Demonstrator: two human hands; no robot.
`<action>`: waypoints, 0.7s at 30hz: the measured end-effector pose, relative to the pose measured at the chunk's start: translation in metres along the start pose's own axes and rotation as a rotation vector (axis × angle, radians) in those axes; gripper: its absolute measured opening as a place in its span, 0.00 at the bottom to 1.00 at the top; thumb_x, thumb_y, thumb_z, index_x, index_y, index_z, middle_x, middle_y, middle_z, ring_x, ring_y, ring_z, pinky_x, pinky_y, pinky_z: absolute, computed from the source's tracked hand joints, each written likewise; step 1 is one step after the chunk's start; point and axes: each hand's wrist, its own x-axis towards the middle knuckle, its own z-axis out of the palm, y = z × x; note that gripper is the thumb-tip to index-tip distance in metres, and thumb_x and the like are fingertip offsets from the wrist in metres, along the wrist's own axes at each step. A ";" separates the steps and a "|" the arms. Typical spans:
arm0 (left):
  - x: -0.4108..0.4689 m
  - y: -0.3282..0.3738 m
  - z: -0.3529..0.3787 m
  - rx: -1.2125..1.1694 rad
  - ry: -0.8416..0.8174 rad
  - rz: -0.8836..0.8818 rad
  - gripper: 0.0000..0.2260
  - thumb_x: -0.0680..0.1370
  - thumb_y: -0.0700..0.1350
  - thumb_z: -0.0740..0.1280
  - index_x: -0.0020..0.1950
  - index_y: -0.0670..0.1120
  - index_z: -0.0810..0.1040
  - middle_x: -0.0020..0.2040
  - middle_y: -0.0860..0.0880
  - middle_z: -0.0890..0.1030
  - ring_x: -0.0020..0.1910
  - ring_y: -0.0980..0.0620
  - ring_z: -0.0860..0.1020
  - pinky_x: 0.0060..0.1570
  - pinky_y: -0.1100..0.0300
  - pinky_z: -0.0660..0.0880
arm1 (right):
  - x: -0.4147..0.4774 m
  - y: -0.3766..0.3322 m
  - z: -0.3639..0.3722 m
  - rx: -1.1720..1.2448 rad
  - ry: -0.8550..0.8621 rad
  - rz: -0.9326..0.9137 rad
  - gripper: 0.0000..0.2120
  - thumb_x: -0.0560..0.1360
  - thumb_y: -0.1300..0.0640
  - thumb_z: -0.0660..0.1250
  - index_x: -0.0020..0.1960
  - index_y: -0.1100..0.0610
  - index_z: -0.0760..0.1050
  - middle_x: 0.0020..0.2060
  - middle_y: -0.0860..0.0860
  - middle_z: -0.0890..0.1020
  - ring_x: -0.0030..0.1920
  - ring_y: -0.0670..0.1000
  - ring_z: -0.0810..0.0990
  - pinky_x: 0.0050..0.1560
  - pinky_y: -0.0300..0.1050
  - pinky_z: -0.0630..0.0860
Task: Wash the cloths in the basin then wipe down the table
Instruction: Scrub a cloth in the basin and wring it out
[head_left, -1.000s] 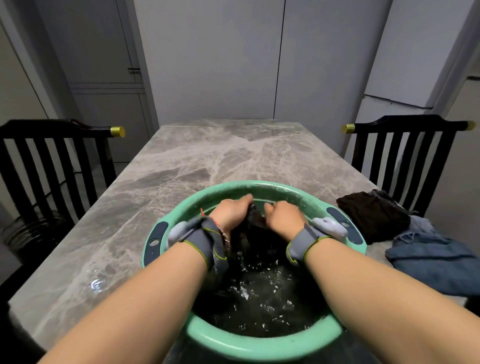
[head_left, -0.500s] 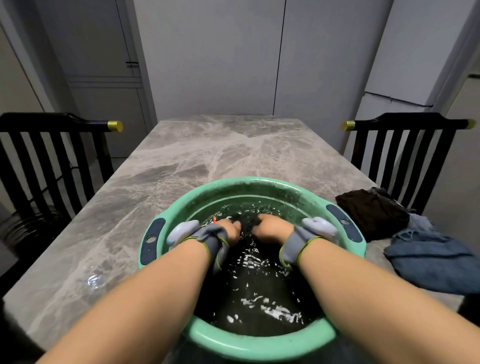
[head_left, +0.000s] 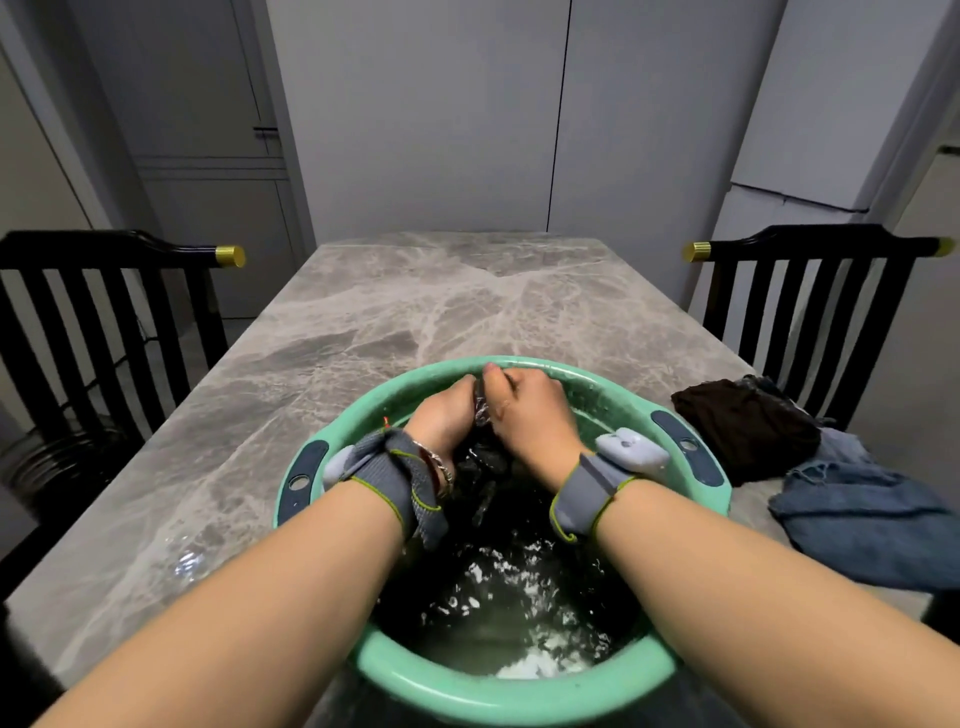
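Curled tightly round a wet, dark, bunched cloth (head_left: 482, 415) is the grip of both the left hand (head_left: 441, 418) and the right hand (head_left: 530, 415). Seen from the head view, the cloth is held at the far side of a round mint-green plastic basin (head_left: 519, 699), its lower part trailing into the bubbling water (head_left: 519, 597). The basin is set at the near edge of a grey marble bench (head_left: 415, 312). Right of the basin, a crumpled dark brown cloth (head_left: 743, 426) and a blue denim cloth (head_left: 857, 519) are laid on the bench, touching each other.
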 end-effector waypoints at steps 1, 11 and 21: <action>0.002 0.001 0.001 0.031 -0.011 -0.011 0.21 0.81 0.51 0.54 0.64 0.37 0.74 0.61 0.38 0.76 0.59 0.41 0.76 0.58 0.49 0.72 | 0.002 0.005 -0.003 -0.047 -0.042 0.039 0.25 0.80 0.46 0.54 0.28 0.58 0.67 0.41 0.65 0.79 0.48 0.63 0.79 0.42 0.47 0.68; 0.001 -0.037 0.007 0.872 -0.119 -0.144 0.19 0.80 0.48 0.61 0.68 0.41 0.69 0.67 0.42 0.74 0.66 0.44 0.72 0.64 0.55 0.68 | -0.010 0.027 0.002 -0.733 -0.752 0.211 0.29 0.79 0.43 0.57 0.75 0.52 0.56 0.73 0.63 0.56 0.71 0.66 0.60 0.70 0.55 0.60; 0.010 -0.024 0.004 0.645 0.018 -0.255 0.18 0.82 0.48 0.57 0.66 0.38 0.73 0.67 0.40 0.74 0.67 0.43 0.72 0.63 0.57 0.67 | -0.017 0.018 -0.001 -0.590 -0.752 0.251 0.29 0.78 0.38 0.54 0.74 0.52 0.60 0.73 0.59 0.61 0.73 0.60 0.60 0.73 0.52 0.56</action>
